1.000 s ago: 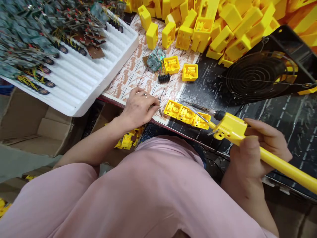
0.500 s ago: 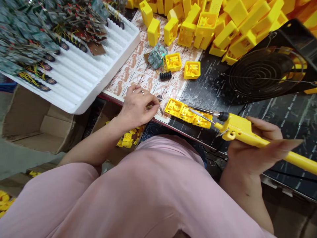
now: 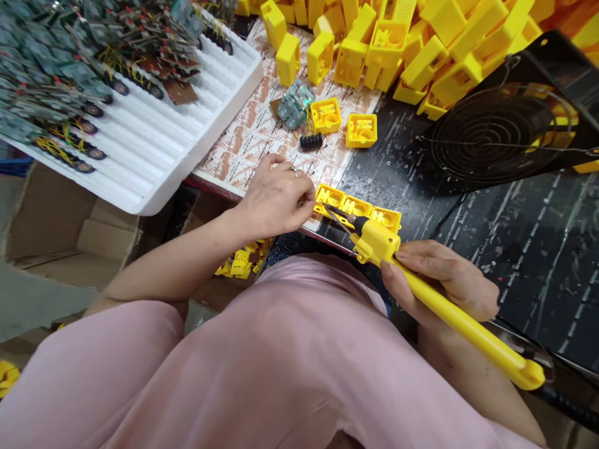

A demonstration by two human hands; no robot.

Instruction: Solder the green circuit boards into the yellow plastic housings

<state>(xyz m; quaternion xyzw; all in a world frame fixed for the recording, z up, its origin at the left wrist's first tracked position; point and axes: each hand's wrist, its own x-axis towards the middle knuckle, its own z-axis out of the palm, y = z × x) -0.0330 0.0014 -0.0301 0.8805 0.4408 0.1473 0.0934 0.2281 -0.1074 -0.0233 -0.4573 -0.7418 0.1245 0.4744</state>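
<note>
"How close to the edge is the work?"

"Very. Three yellow cases (image 3: 360,207) sit end to end, open side up, in a slanting row just inside the front edge of the surface (image 3: 519,218)."

"Any room to move?"

"Mostly to the right: a bare black stretch runs from the row toward the fan (image 3: 500,140) and down along the edge. Behind the row there's a smaller gap, then two more boxes (image 3: 362,141), a circuit board (image 3: 294,107) and a ribbed black piece (image 3: 311,142). A heap (image 3: 444,34) of boxes closes off the back, and the foam tray (image 3: 187,140) crowds the left, one corner jutting past the edge."

"And the left hand (image 3: 281,196)?"

"It reaches in over the edge, back upward, a ring (image 3: 293,170) on one finger. Thumb and forefinger are drawn together by the row's left end; whether there's anything between them, I can't tell."

"The right hand (image 3: 444,277)?"

"Gripping the iron (image 3: 381,240) by its long yellow handle (image 3: 472,330), thumb on the near side, fingers on the far one. The forearm (image 3: 468,381) rises from below the edge. The iron slants up leftward, its dark tip (image 3: 331,208) at the leftmost case (image 3: 333,197), close by the left fingertips."

"Touching them?"

"Too small to tell. The handle's other end sticks out past the edge."
</note>
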